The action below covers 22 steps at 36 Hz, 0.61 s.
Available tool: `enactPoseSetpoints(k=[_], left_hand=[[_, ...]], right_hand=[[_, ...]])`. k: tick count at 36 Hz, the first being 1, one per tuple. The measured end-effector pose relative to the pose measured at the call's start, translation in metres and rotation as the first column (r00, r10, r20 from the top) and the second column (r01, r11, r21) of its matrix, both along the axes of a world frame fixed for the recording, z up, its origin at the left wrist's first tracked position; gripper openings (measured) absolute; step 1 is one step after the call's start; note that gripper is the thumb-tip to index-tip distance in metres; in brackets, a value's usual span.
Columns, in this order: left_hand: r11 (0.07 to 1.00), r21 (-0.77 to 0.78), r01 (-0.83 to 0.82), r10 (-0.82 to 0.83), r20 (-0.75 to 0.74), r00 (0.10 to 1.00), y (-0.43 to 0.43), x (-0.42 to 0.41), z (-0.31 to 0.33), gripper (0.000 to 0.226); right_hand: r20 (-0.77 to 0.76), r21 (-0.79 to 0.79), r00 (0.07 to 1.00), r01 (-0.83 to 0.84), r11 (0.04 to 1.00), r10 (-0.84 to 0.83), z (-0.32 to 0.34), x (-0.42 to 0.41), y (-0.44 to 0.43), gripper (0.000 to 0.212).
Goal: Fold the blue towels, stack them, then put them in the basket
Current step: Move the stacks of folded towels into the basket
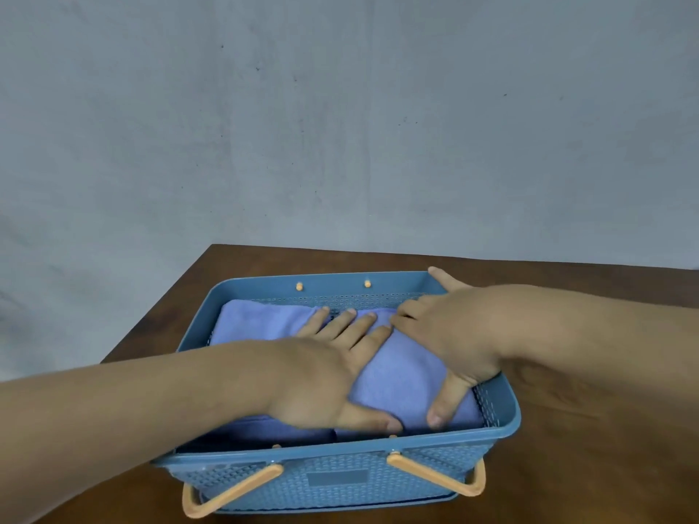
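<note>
Counted: one blue perforated plastic basket [246, 293] on one brown wooden table [605, 467]. One orange loop handle [435, 476] is on its near wall and two orange pegs [299, 286] are on its far wall. Two hands are present, left hand [321, 376] and right hand [454, 330]. The number of folded blue cloth towels [401, 372] in the stack cannot be determined.

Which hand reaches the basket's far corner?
The right hand: its forefinger stretches to the far corner of the blue plastic basket; the left hand lies flat on the folded blue towels.

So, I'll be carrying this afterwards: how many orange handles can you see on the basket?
1: the orange handle hangs down the basket's near wall. Two orange pegs on the far rim hint at another, hidden behind.
</note>
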State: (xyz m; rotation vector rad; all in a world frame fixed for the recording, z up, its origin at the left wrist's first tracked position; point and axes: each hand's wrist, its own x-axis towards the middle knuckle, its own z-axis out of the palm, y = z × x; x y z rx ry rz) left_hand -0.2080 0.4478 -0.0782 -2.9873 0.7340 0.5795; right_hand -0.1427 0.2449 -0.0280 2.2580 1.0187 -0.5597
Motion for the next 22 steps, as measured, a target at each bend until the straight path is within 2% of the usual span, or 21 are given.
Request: enactPoseSetpoints(k=[6,9,12,14,16,18,20,22], left_hand=[[0.988,-0.141,-0.059,0.041,-0.126,0.991,0.005,0.008,0.011,0.116],[0.946,-0.319,-0.052,0.027,-0.082,0.996,0.014,0.0,0.032,0.097],[0.877,-0.468,-0.107,0.095,-0.049,0.994,0.039,-0.018,0.061,0.067],[0.868,-0.48,-0.127,0.193,0.09,0.977,0.064,-0.029,0.072,0.058],[0.835,-0.513,-0.198,0.328,0.175,0.928,0.089,-0.036,0.07,0.061],[0.729,-0.587,-0.351,0.521,0.143,0.842,0.113,-0.037,0.056,0.062],[0.563,-0.689,-0.456,0.655,0.036,0.754,0.123,-0.043,0.038,0.06],[0.3,-0.797,-0.524,0.711,-0.179,0.68,0.122,-0.054,0.022,0.058]], right_hand=[[-0.073,0.071,0.997,0.043,0.997,-0.037,0.012,-0.004,-0.001,0.128],[-0.195,0.257,0.978,0.123,0.959,-0.074,0.036,-0.004,-0.014,0.109],[-0.279,0.571,0.958,0.221,0.79,-0.066,0.052,-0.01,-0.041,0.085],[-0.194,0.698,0.975,0.212,0.684,-0.104,0.051,-0.013,-0.057,0.074],[-0.119,0.775,0.972,0.218,0.594,-0.201,0.04,-0.013,-0.066,0.071],[-0.17,0.831,0.927,0.317,0.457,-0.334,0.022,-0.009,-0.072,0.079],[-0.347,0.832,0.844,0.478,0.28,-0.41,0.001,-0.007,-0.076,0.088],[-0.534,0.778,0.751,0.617,0.123,-0.39,-0.015,-0.011,-0.074,0.087]])
